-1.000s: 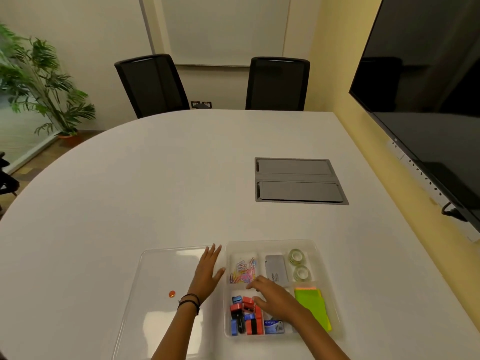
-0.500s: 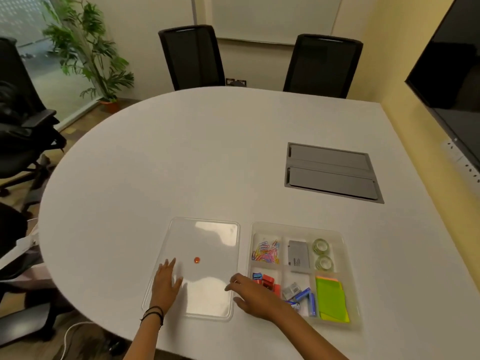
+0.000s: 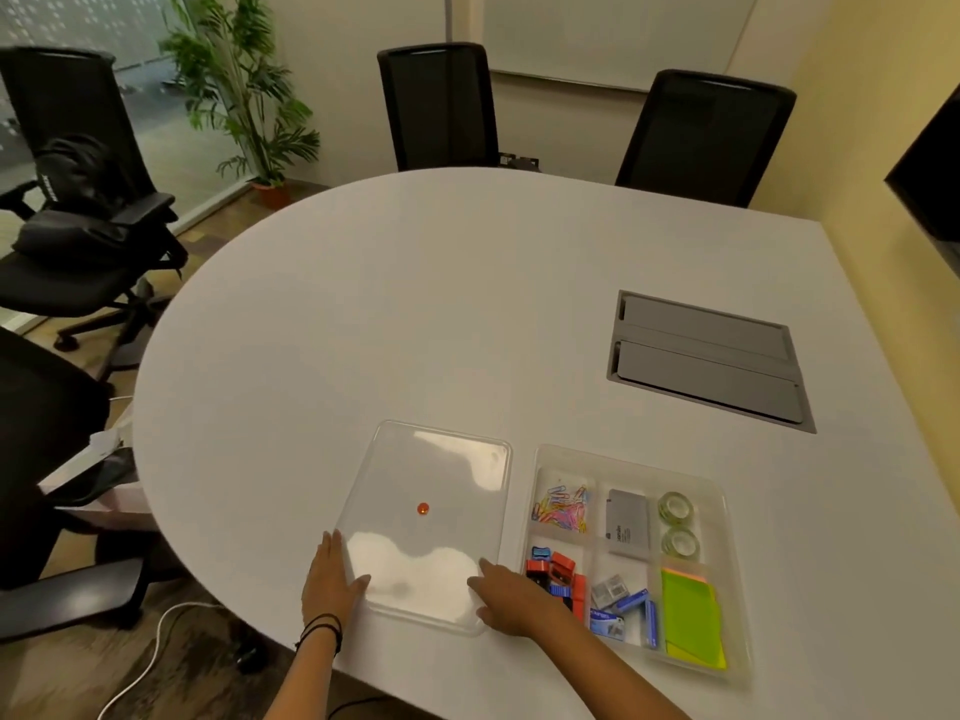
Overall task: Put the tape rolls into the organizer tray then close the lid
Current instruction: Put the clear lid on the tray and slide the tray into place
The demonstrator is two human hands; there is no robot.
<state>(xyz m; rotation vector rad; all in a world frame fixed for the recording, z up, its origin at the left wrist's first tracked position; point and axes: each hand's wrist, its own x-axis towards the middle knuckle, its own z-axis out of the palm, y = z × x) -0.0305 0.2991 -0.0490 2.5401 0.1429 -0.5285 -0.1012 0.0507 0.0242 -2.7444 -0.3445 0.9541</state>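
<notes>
Two clear tape rolls (image 3: 677, 524) lie one behind the other in the far right compartment of the clear organizer tray (image 3: 726, 504) near the table's front edge. The clear lid (image 3: 436, 475), with a small orange knob (image 3: 423, 509), lies flat on the table just left of the tray. My left hand (image 3: 332, 579) is on the lid's near left edge, thumb on top. At the lid's near right corner is my right hand (image 3: 506, 597), between lid and tray, fingers against the rim.
The tray also holds coloured paper clips (image 3: 563, 506), a grey box (image 3: 627, 522), red and blue clips (image 3: 558, 574) and green sticky notes (image 3: 688, 615). A grey cable hatch (image 3: 706, 356) is set into the table behind. Black chairs (image 3: 441, 103) ring the table; its edge curves at left.
My view has swung left and down. My right hand has left the tray and come to the lid's near right corner. My left hand has slid back to the lid's near left edge.
</notes>
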